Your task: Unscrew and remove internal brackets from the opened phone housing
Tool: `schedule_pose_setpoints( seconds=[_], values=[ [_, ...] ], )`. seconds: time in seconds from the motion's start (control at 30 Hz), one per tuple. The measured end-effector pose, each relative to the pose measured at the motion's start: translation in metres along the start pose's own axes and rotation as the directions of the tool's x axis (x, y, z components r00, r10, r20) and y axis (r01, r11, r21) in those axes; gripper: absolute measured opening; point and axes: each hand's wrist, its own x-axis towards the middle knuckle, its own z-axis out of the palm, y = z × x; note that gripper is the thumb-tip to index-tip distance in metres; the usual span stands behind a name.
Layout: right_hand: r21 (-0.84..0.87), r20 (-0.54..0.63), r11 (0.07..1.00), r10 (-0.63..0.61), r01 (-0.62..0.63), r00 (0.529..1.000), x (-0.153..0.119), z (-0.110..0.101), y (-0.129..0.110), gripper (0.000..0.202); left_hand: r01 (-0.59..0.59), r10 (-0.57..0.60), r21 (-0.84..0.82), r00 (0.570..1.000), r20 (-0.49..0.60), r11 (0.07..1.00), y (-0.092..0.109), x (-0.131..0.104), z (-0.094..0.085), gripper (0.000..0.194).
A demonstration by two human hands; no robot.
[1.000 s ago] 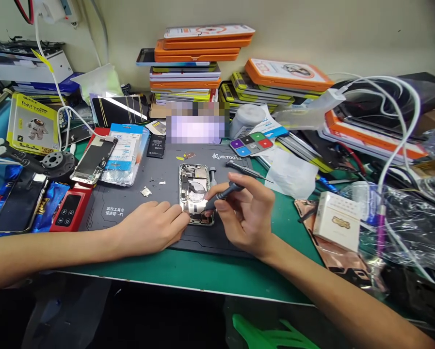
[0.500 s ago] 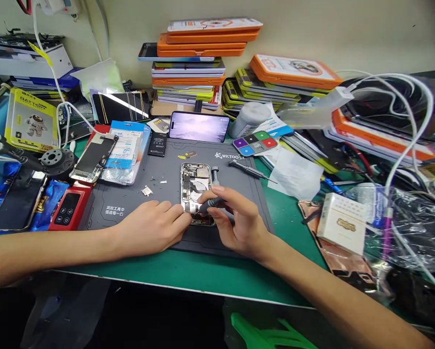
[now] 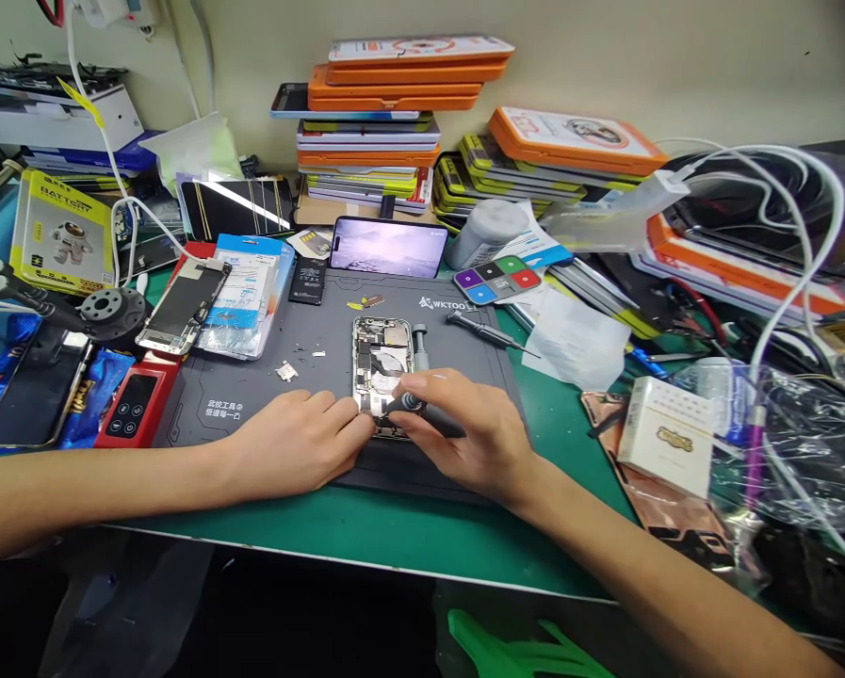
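Observation:
An opened phone (image 3: 383,363) lies on the dark grey mat (image 3: 252,377), its inner parts showing. My left hand (image 3: 309,441) is closed at the phone's lower left edge, fingertips against the frame; whether it pinches anything is hidden. My right hand (image 3: 464,424) grips a dark screwdriver (image 3: 422,410) between thumb and fingers over the phone's lower right part; its tip is hard to see. Another grey tool (image 3: 420,347) lies by the phone's right edge. Small metal pieces (image 3: 287,371) rest left of the phone.
A lit phone (image 3: 388,247) leans at the mat's back edge, beside a black battery (image 3: 307,281). A second screwdriver (image 3: 489,334) lies right. A removed screen (image 3: 186,306) and red device (image 3: 136,405) are left; a white box (image 3: 666,435) is right.
My right hand has tilted and turned with the screwdriver, whose handle now lies lower across the palm. My left hand has stayed at the phone's edge. The view has shifted slightly.

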Motion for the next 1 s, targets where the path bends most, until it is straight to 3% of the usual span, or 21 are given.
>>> schedule_pose_setpoints(
  seconds=[0.2, 0.5, 0.77, 0.9, 1.0],
  values=[
    [0.076, 0.055, 0.997, 0.008, -0.013, 0.998, -0.0012, -0.0027, -0.0004, 0.067, 0.001, -0.001, -0.002, 1.0, 0.006, 1.0, 0.0002, 0.0003, -0.0011, 0.013],
    [0.197, -0.027, 0.98, 0.038, -0.032, 0.999, -0.0018, -0.0043, -0.001, 0.069, 0.007, -0.007, 0.026, 1.0, 0.0, 1.0, 0.0006, 0.0014, -0.002, 0.016],
    [0.182, -0.024, 0.982, 0.056, -0.051, 0.998, -0.0076, -0.0028, 0.0001, 0.07, 0.022, -0.018, 0.061, 0.998, -0.059, 0.998, 0.0014, 0.001, -0.0057, 0.022],
    [0.203, -0.036, 0.969, 0.154, -0.143, 0.987, -0.0068, 0.0007, -0.0038, 0.072, 0.028, -0.019, 0.084, 0.995, -0.103, 0.996, 0.0013, 0.0002, -0.007, 0.023],
    [0.336, -0.049, 0.922, 0.221, -0.192, 0.974, -0.0049, 0.0023, -0.0078, 0.07, 0.03, -0.021, 0.082, 0.994, -0.109, 0.996, 0.001, 0.0005, -0.0076, 0.026]
  ],
)
